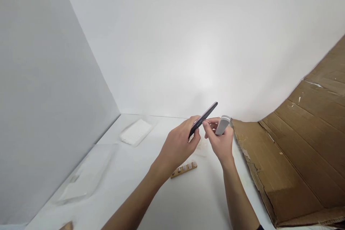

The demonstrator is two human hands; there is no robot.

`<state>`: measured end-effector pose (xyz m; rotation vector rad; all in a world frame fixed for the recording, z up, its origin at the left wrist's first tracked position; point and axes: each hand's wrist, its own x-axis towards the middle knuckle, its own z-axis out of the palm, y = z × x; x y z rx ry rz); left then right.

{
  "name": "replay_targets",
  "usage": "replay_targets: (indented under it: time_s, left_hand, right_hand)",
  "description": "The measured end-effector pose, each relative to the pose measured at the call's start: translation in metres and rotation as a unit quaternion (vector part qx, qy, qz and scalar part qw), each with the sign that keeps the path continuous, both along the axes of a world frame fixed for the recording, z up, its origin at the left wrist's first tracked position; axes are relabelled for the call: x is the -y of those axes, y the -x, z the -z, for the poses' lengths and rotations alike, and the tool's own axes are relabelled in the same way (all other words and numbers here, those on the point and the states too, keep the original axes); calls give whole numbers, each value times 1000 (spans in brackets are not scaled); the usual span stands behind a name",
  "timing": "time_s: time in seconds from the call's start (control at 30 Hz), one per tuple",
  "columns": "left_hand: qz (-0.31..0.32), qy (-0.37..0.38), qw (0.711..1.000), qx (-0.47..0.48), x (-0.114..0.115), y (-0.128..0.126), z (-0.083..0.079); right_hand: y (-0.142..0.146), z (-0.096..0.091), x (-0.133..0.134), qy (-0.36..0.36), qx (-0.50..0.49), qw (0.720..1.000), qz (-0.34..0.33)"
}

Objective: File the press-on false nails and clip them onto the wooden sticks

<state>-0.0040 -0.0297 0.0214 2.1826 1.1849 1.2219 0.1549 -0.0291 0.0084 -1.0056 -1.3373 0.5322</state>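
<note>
My left hand [180,138] is closed on a dark nail file [206,116] with pale lettering along its side. The file slants up to the right, its far end free. My right hand [222,142] is closed on a grey piece with a rounded end and a white stripe [223,125], which sticks up from the palm. Its thumb and forefinger pinch together against the file's side; whatever is between those fingertips is too small to make out. Under the hands on the table lies a short wooden strip [184,170] bearing several small pale, nail-like pieces, partly hidden by my left wrist.
A white ribbed tray [136,132] lies at the back left of the white table [129,179]. Nearer is a blurred clear plastic sheet or case [88,176]. A brown object [67,226] shows at the bottom edge. Folded cardboard [288,165] rises on the right; white walls stand behind.
</note>
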Motion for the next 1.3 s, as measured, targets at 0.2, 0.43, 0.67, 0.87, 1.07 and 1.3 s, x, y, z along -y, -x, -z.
replay_targets:
  time_s: [0.2,0.43,0.67,0.87,1.07,1.3]
  left_hand:
    - [-26,-40,998,-50,1,-4,3]
    - [-41,-68,995,-57,1,-7,11]
    - [-56,-73,995,-45,-2,-10,18]
    - [-60,-74,995,-34,-2,-11,19]
    - [-66,-80,994,-36,1,-14,19]
    - [-79,-94,991,-49,2,-13,20]
  right_hand:
    - [-2,-7,6,55,-12,998,-35]
    - [-3,-11,3,107,-154,973,-134]
    - [11,-7,3,101,-215,962,-135]
    - [19,-1,3,73,-239,960,-127]
    - [19,1,1,53,-245,961,-120]
    - [20,3,1,47,-253,958,-127]
